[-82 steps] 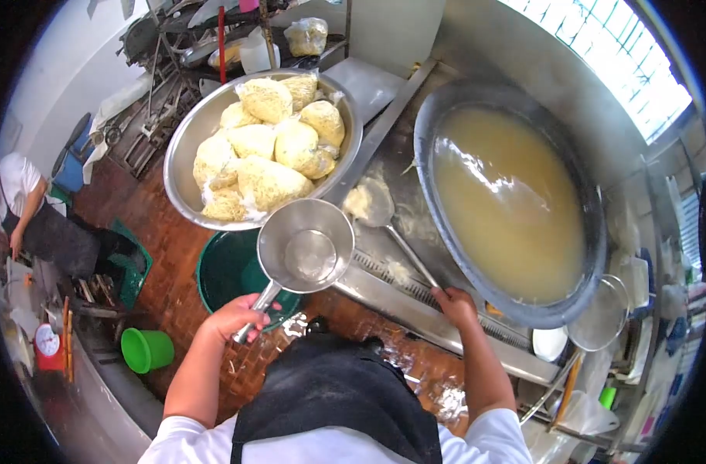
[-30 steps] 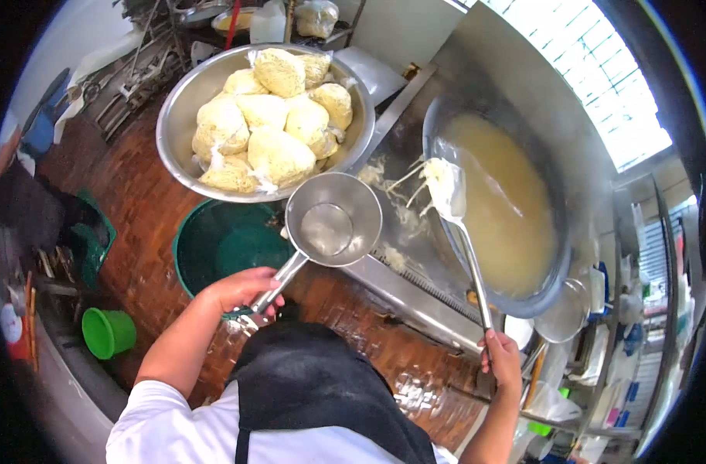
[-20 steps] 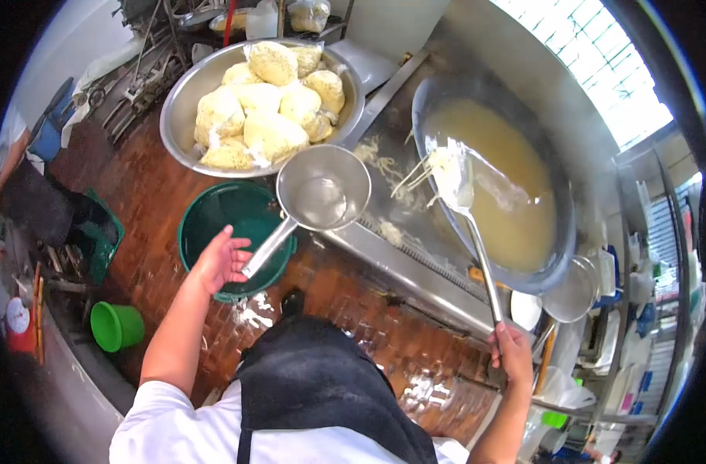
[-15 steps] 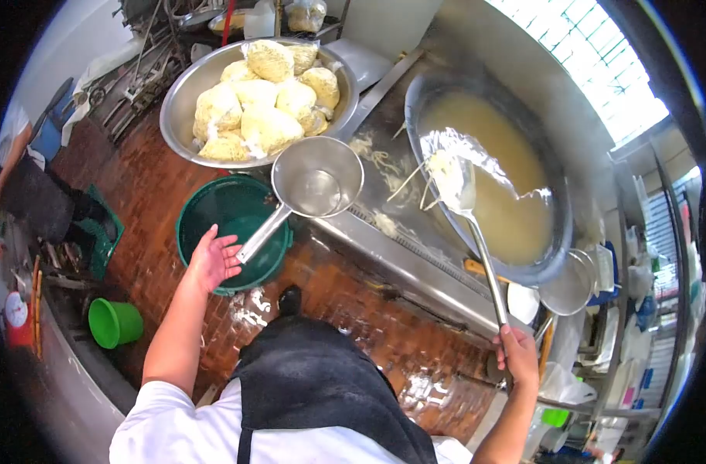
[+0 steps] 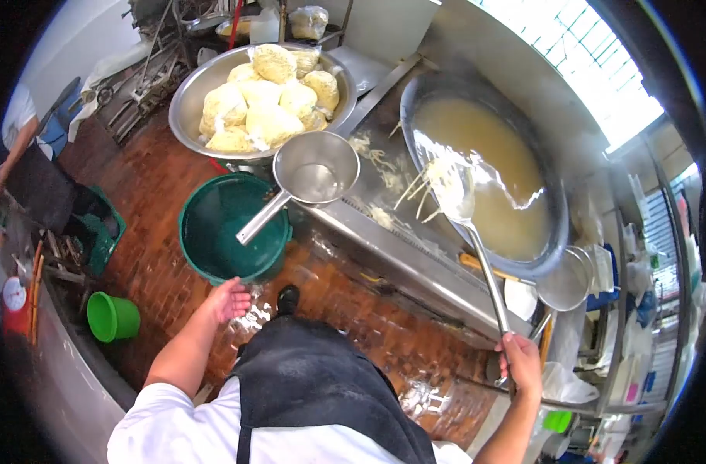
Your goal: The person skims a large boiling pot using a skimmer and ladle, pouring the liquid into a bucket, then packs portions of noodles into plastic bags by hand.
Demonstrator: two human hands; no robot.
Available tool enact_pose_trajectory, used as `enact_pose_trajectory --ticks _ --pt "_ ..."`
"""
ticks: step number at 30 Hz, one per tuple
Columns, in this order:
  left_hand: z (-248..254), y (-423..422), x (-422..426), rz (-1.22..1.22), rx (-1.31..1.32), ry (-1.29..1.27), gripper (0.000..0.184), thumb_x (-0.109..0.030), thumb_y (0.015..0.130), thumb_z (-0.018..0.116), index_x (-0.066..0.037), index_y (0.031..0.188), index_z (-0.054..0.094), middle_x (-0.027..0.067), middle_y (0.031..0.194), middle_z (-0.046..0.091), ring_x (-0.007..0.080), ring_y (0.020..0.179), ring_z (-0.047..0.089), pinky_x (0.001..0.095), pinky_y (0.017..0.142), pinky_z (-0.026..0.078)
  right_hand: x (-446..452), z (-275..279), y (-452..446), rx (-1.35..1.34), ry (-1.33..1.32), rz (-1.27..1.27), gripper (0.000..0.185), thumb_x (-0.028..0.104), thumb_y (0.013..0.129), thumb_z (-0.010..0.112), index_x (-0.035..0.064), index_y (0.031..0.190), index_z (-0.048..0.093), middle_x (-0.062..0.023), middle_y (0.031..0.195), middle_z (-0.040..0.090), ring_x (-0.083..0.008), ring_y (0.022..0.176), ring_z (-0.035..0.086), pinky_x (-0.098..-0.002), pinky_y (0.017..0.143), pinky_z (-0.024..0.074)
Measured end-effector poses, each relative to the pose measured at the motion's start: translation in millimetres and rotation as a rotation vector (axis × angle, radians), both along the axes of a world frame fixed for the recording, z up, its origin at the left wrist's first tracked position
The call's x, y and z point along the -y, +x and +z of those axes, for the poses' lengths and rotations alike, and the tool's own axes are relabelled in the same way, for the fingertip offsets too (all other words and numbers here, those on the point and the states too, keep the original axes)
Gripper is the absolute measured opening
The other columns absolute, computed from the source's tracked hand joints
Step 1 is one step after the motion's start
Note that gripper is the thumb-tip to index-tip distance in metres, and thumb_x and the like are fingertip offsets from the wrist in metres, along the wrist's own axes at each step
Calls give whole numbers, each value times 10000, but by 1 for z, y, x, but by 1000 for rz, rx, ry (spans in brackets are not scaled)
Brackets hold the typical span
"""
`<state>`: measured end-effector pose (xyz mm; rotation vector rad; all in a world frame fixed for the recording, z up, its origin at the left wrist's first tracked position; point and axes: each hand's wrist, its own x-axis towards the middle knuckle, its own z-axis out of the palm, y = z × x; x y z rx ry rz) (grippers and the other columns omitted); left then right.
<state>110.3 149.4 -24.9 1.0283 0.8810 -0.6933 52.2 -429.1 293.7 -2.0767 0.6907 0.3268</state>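
My left hand (image 5: 229, 300) is empty, its fingers apart, just below the rim of a green tub (image 5: 233, 228). Above it, a metal saucepan (image 5: 316, 170) rests at the counter's edge, its handle pointing down-left over the tub. My right hand (image 5: 520, 360) is wrapped round the handle of a long metal ladle (image 5: 486, 267). Pale noodle-like strands (image 5: 444, 184) lie in the ladle's head and hang off it, over the near rim of a large wok (image 5: 557, 232) of cloudy yellowish liquid.
A steel basin (image 5: 184, 127) holds several bagged yellowish bundles. Loose strands (image 5: 377, 158) lie on the metal counter (image 5: 415, 267). A strainer (image 5: 563, 282) is right of the wok. A green bucket (image 5: 113, 318) stands on the wet brick floor (image 5: 156, 232). Another person (image 5: 36, 182) is at the far left.
My left hand has let go of the saucepan's handle and moved down, away from it. My right hand has lifted the ladle with strands from the counter towards the wok's rim.
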Motion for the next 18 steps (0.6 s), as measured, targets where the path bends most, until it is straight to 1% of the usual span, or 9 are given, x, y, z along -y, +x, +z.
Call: enact_pose_trajectory --ticks 2,3,6,7,10,11,14,15,18 --pt "-3 -9 7 -60 -10 -1 584 -528 860 533 -74 1222 465 90 981 613 236 837 605 408 723 482 -3 -2 1 5 -5 -2 382 363 938 544 26 766 592 -5 508 480 -80 394 412 -233 387 339" --pt "-4 -13 9 -79 -10 3 536 -505 873 531 -87 1205 479 91 991 620 231 848 609 410 732 482 -4 -3 0 6 -9 -5 383 366 938 543 26 767 592 -4 508 480 -80 395 412 -233 388 340" --pt "10 -11 25 -147 -6 15 519 -495 881 527 -93 1206 480 90 992 618 230 850 608 407 737 480 -6 -6 4 15 23 1 387 372 937 544 28 765 591 -3 514 482 -79 399 412 -230 389 338" --pt "8 -10 28 -149 2 6 479 -477 889 526 -95 1176 490 91 996 618 225 856 607 406 734 478 -8 -5 7 16 20 7 387 373 936 545 29 765 591 -4 517 483 -79 403 414 -230 389 339" --pt "6 -2 33 -204 34 6 439 -459 896 524 -100 1147 494 92 999 617 223 867 605 403 732 473 -11 -4 12 20 15 18 387 377 933 548 30 767 591 -7 525 486 -79 412 418 -229 392 342" --pt "6 1 32 -214 49 6 417 -443 900 526 -99 1132 491 93 990 619 218 840 609 398 704 478 -9 -7 13 25 18 17 387 378 932 550 30 767 592 -8 528 487 -79 415 419 -228 393 343" --pt "15 8 30 -178 55 27 426 -441 898 529 -94 1142 488 90 964 622 215 789 613 393 674 483 -10 -7 13 31 24 16 387 379 931 553 30 768 591 -10 531 488 -78 422 423 -229 395 347" --pt "4 9 25 -170 52 47 428 -438 898 530 -91 1145 488 86 939 626 213 752 617 394 649 486 -10 -6 14 33 26 19 387 378 930 553 30 768 591 -10 532 488 -78 425 425 -229 396 349" --pt "8 5 19 -153 51 118 424 -433 900 527 -89 1145 487 84 932 627 215 757 621 394 645 488 -7 -2 11 45 0 39 392 377 929 556 22 767 591 -8 530 485 -78 423 425 -230 391 345"
